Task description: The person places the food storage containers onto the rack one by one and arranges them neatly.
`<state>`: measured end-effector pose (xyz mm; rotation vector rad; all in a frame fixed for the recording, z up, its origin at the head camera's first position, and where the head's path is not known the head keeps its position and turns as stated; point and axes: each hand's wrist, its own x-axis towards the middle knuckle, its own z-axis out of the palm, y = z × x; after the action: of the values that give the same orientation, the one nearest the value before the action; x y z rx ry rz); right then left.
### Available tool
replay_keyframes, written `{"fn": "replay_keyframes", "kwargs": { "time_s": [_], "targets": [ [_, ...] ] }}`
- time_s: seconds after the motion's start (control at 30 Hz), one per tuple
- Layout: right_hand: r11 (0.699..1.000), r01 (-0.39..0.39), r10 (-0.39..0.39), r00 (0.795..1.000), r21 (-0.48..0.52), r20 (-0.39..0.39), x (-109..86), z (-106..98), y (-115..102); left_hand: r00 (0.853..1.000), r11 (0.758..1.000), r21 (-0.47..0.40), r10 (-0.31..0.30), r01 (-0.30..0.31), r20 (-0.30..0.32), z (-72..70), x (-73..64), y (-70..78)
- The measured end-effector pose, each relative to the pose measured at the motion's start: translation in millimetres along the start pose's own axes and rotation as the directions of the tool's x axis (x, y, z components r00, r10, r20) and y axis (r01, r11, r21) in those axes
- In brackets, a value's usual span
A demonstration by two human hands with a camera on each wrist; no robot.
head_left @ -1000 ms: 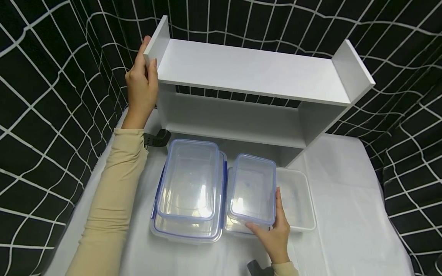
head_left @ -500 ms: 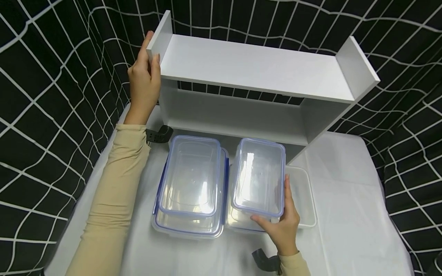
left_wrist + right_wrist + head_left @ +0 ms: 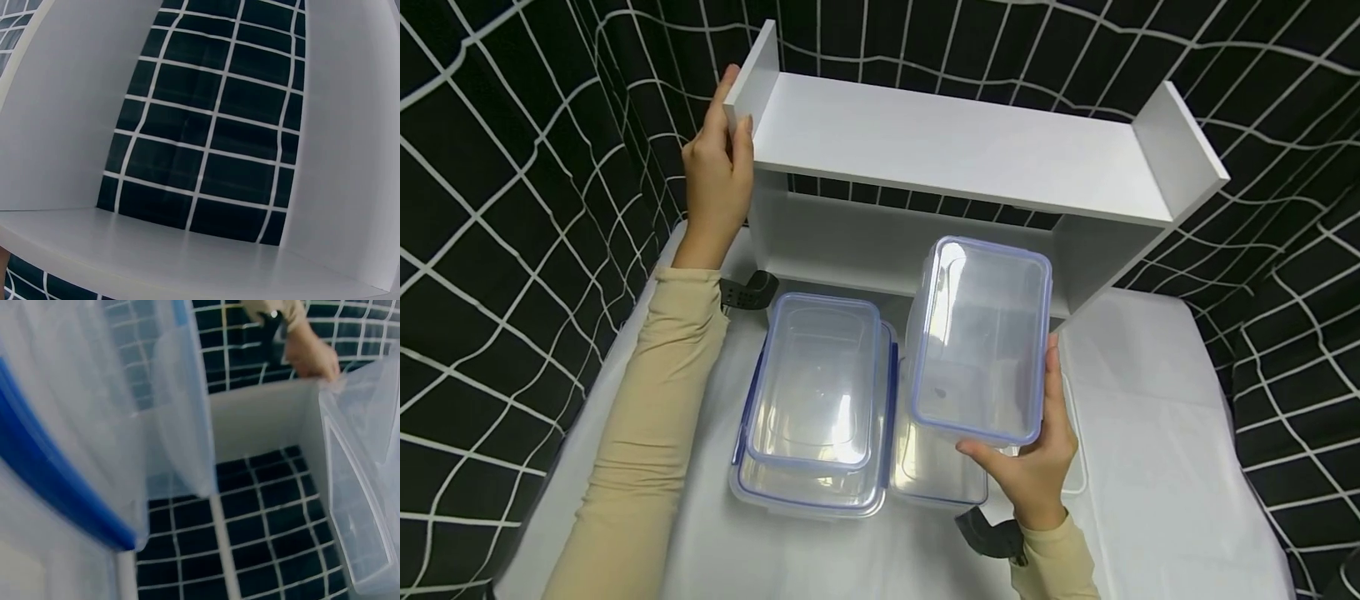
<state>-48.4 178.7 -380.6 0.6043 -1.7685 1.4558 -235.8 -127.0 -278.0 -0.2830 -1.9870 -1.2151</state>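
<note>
My left hand (image 3: 718, 179) grips the left side panel of a white shelf unit (image 3: 947, 137), thumb on the inner face and fingers outside. In my right hand (image 3: 1037, 454) is a clear food container (image 3: 985, 342) with a pale blue rim, held by its lower right corner, thumb along the near edge. It is raised, overlapping the shelf's lower compartment in the head view. Below it lies another clear food container (image 3: 940, 471), partly covered. To the left, a smaller lidded container (image 3: 816, 379) sits on a larger one with dark blue side clips (image 3: 891, 400).
A white-rimmed container (image 3: 1075, 475) shows partly behind my right hand. All the containers on the table stand on a white cloth (image 3: 1172, 433) in front of the shelf. Black netting-patterned curtain (image 3: 497, 208) surrounds the table. In the left wrist view, shelf boards (image 3: 350, 144) frame the curtain.
My right hand has lifted the food container off the one below and moved it up and forward toward the shelf. My left hand keeps its hold on the shelf panel.
</note>
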Motion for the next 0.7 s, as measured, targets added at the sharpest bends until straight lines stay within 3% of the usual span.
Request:
{"fn": "replay_keyframes", "kwargs": {
  "time_s": [0.17, 0.43, 0.7],
  "targets": [
    [0.998, 0.037, -0.036, 0.999, 0.042, -0.021, 17.1, 10, -10, 1.000, 1.000, 0.005, -0.007, 0.007, 0.003, -0.1, -0.2, -0.7],
    [0.995, 0.099, -0.097, 0.993, 0.024, -0.068, 45.9, 20, -12, 1.000, 1.000, -0.008, 0.017, -0.017, 0.000, -0.8, -0.3, 0.7],
    [0.995, 0.096, -0.094, 0.993, 0.033, -0.064, 75.2, 30, -8, 1.000, 1.000, -0.007, 0.013, -0.013, 0.004, -0.7, -0.4, -1.9]
  ]
}}
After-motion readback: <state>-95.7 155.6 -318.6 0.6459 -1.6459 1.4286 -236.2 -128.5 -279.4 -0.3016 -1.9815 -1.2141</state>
